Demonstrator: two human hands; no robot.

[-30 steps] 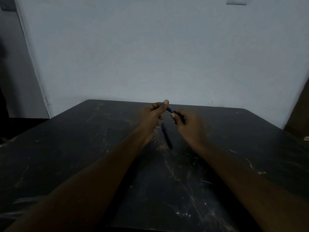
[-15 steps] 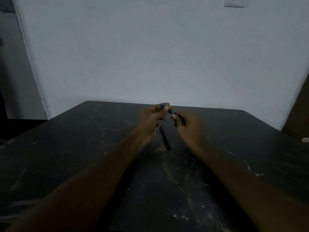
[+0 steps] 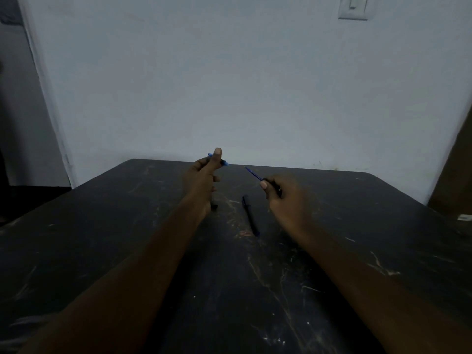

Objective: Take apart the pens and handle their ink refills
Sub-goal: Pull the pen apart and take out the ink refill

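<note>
My left hand (image 3: 201,177) is raised above the dark table (image 3: 127,251) and pinches a short blue pen piece (image 3: 225,163) under the thumb. My right hand (image 3: 283,195) grips the dark pen barrel, most of it hidden in the fist, and a thin blue ink refill (image 3: 252,173) sticks out of it toward the left hand. A gap separates the refill's tip from the blue piece. A second dark pen (image 3: 250,215) lies on the table between my wrists.
The table is dark with pale scratches and ends at a light wall. A small dark bit (image 3: 214,206) lies by my left wrist. A small white object (image 3: 464,217) rests at the table's right edge. A wall switch (image 3: 353,7) is at top right.
My hands have pulled apart: the pen that both held together is now split, with the blue piece in the left hand and the refill exposed from the barrel in the right.
</note>
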